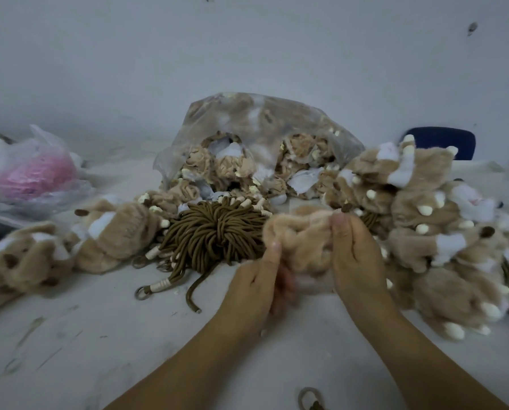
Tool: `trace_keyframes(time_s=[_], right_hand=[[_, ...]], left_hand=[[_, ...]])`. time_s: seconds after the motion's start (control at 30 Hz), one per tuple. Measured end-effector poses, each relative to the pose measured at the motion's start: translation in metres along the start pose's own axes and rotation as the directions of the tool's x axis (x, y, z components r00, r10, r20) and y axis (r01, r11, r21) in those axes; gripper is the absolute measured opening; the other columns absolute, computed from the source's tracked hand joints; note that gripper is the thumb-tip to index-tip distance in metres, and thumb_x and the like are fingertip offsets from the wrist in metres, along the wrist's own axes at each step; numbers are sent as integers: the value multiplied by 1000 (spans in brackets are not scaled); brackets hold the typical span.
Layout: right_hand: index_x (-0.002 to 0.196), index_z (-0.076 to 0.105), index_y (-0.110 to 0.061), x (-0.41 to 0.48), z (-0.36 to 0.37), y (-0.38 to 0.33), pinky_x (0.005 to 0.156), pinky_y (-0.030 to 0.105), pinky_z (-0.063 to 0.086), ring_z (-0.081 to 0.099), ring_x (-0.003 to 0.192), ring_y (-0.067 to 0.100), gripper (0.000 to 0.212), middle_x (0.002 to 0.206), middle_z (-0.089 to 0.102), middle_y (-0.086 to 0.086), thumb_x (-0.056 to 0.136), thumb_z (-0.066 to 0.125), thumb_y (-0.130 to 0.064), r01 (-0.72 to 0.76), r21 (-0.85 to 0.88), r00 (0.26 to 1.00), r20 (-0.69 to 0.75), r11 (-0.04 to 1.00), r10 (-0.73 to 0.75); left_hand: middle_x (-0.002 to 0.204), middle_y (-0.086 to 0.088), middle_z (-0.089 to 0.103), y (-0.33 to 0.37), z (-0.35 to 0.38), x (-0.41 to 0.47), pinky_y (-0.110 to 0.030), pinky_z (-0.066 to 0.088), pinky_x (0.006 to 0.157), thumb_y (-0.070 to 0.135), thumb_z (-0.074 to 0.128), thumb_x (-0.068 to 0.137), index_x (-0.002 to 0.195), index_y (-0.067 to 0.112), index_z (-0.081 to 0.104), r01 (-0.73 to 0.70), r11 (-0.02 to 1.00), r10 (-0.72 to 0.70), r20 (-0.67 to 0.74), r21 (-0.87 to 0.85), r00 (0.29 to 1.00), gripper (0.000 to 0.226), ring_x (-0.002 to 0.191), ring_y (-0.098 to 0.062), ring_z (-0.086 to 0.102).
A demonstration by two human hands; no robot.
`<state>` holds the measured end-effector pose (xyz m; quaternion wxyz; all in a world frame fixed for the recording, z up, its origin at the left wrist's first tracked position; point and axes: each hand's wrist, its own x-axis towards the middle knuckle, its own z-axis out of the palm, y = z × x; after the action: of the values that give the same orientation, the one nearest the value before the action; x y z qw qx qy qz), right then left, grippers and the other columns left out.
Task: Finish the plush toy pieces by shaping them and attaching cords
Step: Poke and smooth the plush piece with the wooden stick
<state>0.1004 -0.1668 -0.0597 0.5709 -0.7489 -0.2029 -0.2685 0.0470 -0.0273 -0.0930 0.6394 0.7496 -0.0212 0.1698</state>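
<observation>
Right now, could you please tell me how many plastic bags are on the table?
2: a clear bag of plush pieces at centre back, and a pink-filled bag at far left. Others may be hidden.

hands (303, 267) gripping plush piece (302, 241), cord bundle (214, 232) beside

Plush piece (300, 232) up front: light tan, a bit pinkish. Cord bundle (214, 232): dk olive-brown, ends wrapped in cream. Ring (140, 292) on a loose cord is dull grey. Plush pile (424, 208) on the rt: tan w/ white patches, cream tips, dk brown spots. Same colours on the plush toys (114, 232) at left. Clear bag (247, 113) shows tan & white thru it. Other bag (34, 170): milky white w/ pink inside. Chair back (442, 140) navy. Table (70, 335) off-white w/ grey scuffs. Wall (158, 54) pale grey.
</observation>
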Motion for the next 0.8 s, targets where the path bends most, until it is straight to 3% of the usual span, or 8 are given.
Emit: trace_keyframes(time_s=[0.1,0.17,0.27,0.33,0.4,0.53,0.67,0.8], right_hand=[[76,56,-7,-9,6,-10,65,26,37,46,71,11,61,73,53,0,97,25,-55,308,-90,925,263,947,-275],[73,56,-6,-14,14,-15,68,30,37,45,76,15,64,76,51,3,97,21,-54,435,-90,835,413,896,-364],[69,57,-8,-15,19,-16,71,32,39,47,78,18,59,74,54,4,99,25,-47,591,-127,737,487,797,-469],[66,56,-13,-15,17,-10,73,27,36,44,78,15,52,70,53,-1,98,31,-45,630,-139,700,527,764,-481],[64,49,-21,-12,11,-1,70,25,32,40,76,13,44,67,46,-9,98,34,-44,512,-170,791,476,842,-385],[80,59,-14,2,-5,32,78,34,35,49,89,22,31,84,57,-1,97,44,-35,164,-468,980,181,868,-87],[133,47,-16,-1,-3,50,98,34,35,44,122,26,41,133,51,5,98,44,-37,80,-817,885,321,570,336],[112,55,-20,0,-2,43,82,34,41,49,107,23,26,113,54,3,97,44,-38,171,-849,877,363,500,315]], left_hand=[[107,-27,70,-2,-5,9,-42,57,73,83,27,80,109,9,74,380,781,-232,335,-496,913,92,91,-35,71],[140,-28,52,-2,-16,11,-51,48,100,80,30,86,139,6,53,475,533,-180,455,-700,872,94,131,-39,50],[146,-25,46,-2,-27,16,-52,38,112,69,37,95,145,4,42,513,300,-95,510,-804,855,82,137,-36,44],[117,-26,62,1,-30,19,-46,55,88,39,35,105,131,-4,52,491,279,-142,470,-825,871,52,107,-33,65],[91,-21,65,-3,-31,23,-40,58,62,12,31,100,117,-5,59,463,291,-207,417,-837,885,36,76,-28,69],[101,-18,72,-7,-27,22,-41,60,70,24,60,87,103,0,76,377,398,-306,267,-836,914,33,85,-26,73],[109,-19,72,-7,-27,22,-38,61,69,32,44,102,113,-3,70,402,359,-348,279,-842,895,45,91,-27,74],[127,-21,65,-9,-29,23,-35,58,89,40,39,102,124,-3,65,395,347,-341,278,-850,898,55,111,-26,68]])
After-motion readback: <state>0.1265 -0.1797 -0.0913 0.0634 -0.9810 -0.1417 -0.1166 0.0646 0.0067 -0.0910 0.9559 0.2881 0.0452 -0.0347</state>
